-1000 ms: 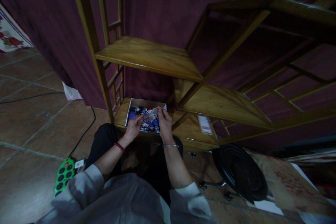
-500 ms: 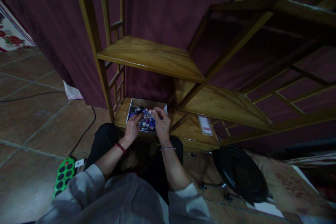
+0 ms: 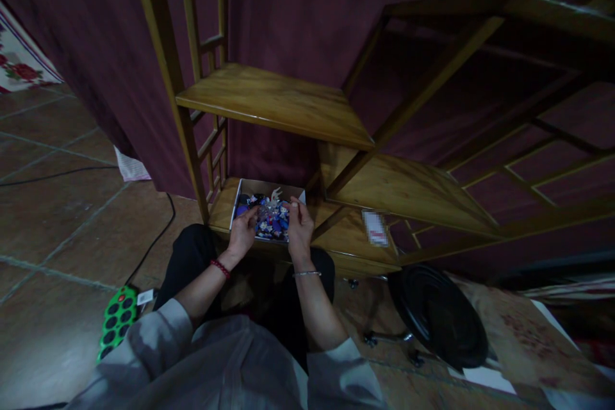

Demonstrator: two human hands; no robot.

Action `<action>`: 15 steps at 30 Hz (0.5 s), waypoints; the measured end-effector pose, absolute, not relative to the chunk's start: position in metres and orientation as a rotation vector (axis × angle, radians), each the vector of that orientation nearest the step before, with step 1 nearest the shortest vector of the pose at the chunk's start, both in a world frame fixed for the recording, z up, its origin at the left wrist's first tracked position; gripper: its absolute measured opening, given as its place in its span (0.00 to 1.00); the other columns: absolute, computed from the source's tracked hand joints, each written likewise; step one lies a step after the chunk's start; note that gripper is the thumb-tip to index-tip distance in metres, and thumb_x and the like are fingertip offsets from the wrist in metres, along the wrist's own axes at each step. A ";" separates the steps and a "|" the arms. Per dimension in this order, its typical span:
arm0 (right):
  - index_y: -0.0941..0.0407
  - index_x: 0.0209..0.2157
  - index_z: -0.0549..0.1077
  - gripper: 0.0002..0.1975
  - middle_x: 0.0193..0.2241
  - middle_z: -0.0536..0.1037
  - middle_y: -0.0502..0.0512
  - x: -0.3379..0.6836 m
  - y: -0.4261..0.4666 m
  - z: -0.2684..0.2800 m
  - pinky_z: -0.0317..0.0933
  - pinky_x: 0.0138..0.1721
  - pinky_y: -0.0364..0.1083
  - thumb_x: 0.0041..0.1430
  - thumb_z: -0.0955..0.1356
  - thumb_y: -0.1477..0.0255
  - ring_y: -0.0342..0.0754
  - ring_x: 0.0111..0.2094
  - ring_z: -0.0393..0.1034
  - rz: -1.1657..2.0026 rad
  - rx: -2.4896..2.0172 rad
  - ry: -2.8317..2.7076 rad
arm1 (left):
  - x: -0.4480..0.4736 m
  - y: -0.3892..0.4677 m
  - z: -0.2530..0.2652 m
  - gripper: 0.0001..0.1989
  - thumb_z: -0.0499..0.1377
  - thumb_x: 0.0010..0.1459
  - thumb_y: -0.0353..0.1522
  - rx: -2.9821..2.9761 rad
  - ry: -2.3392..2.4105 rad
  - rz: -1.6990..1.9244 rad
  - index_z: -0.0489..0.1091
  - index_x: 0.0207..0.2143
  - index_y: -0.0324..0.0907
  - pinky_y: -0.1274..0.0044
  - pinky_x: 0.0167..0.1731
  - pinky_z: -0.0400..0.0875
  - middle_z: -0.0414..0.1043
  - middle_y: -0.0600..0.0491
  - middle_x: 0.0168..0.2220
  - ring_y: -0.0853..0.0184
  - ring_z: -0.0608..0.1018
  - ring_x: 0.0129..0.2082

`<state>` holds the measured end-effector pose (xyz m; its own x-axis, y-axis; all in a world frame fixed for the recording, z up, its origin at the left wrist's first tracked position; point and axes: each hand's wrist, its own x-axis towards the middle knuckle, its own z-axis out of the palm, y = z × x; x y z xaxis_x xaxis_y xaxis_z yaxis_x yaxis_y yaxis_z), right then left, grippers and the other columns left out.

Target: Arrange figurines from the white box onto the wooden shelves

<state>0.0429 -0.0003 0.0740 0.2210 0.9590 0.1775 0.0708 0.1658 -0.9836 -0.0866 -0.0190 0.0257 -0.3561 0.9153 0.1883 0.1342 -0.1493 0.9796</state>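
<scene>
A shallow white box (image 3: pixel 267 188) sits on the lowest shelf (image 3: pixel 346 240) of a wooden rack, filled with a jumble of small blue, black and red pieces (image 3: pixel 269 221); the pieces are too small and dim to name singly; a pale, spiky piece (image 3: pixel 275 195) stands up near the far wall of the box. Both hands are over the box; the left hand (image 3: pixel 241 231) lies at its near left part, fingers curled down into the pieces; the right hand (image 3: pixel 298 225) is at its near right corner, thumb and fingers drawn together in what looks like a pinch on something small, though what it pinches cannot be told. The box's long axis runs left to right across the person; the contents lie just ahead of both hands, between them; the pale piece is a little nearer the right hand. A red bracelet (image 3: pixel 220 268) rings the left wrist and a thin bangle (image 3: pixel 307 273) the right. Right of the box on the same shelf lies a small card (image 3: pixel 375 228); further right, on the floor, a dark round chair base (image 3: pixel 439 317); left of the box, on the tiles, a green power strip (image 3: pixel 115 321) and a black cable (image 3: pixel 158 237).
</scene>
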 end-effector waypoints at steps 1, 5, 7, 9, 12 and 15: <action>0.57 0.40 0.72 0.20 0.30 0.77 0.53 0.044 -0.001 0.071 0.62 0.36 0.45 0.55 0.61 0.58 0.46 0.32 0.69 0.878 -1.226 -1.157 | -0.085 -0.018 0.026 0.16 0.57 0.47 0.24 1.177 1.480 1.575 0.74 0.39 0.44 0.71 0.47 0.64 0.75 0.51 0.39 0.63 0.74 0.40; 0.57 0.36 0.73 0.16 0.29 0.76 0.53 0.043 -0.007 0.055 0.62 0.37 0.45 0.52 0.64 0.61 0.45 0.31 0.69 0.871 -1.215 -1.196 | -0.081 -0.015 0.025 0.15 0.57 0.49 0.27 0.980 1.458 1.574 0.73 0.41 0.41 0.74 0.40 0.68 0.76 0.52 0.33 0.66 0.75 0.33; 0.57 0.39 0.72 0.16 0.33 0.76 0.54 0.042 -0.010 0.048 0.62 0.40 0.46 0.52 0.65 0.62 0.45 0.34 0.69 0.850 -1.215 -1.210 | -0.080 -0.013 0.022 0.16 0.58 0.49 0.29 0.908 1.428 1.568 0.72 0.42 0.39 0.76 0.35 0.69 0.75 0.52 0.30 0.67 0.75 0.29; 0.57 0.39 0.72 0.15 0.35 0.76 0.54 0.040 -0.013 0.041 0.62 0.42 0.46 0.51 0.65 0.63 0.46 0.37 0.69 0.834 -1.239 -1.270 | -0.079 -0.012 0.019 0.16 0.58 0.49 0.30 0.902 1.408 1.551 0.71 0.43 0.38 0.77 0.33 0.69 0.75 0.52 0.30 0.68 0.74 0.29; 0.57 0.36 0.73 0.14 0.36 0.77 0.54 0.038 -0.017 0.034 0.63 0.41 0.46 0.52 0.65 0.63 0.46 0.37 0.70 0.830 -1.300 -1.406 | -0.078 -0.012 0.017 0.17 0.57 0.50 0.32 0.935 1.421 1.529 0.71 0.43 0.37 0.76 0.36 0.69 0.76 0.51 0.33 0.68 0.75 0.32; 0.55 0.36 0.73 0.12 0.35 0.77 0.53 0.036 -0.018 0.030 0.63 0.40 0.45 0.51 0.66 0.65 0.46 0.37 0.70 0.773 -1.351 -1.525 | -0.075 -0.013 0.018 0.17 0.57 0.50 0.32 0.952 1.439 1.531 0.71 0.43 0.37 0.75 0.40 0.68 0.76 0.51 0.36 0.66 0.75 0.36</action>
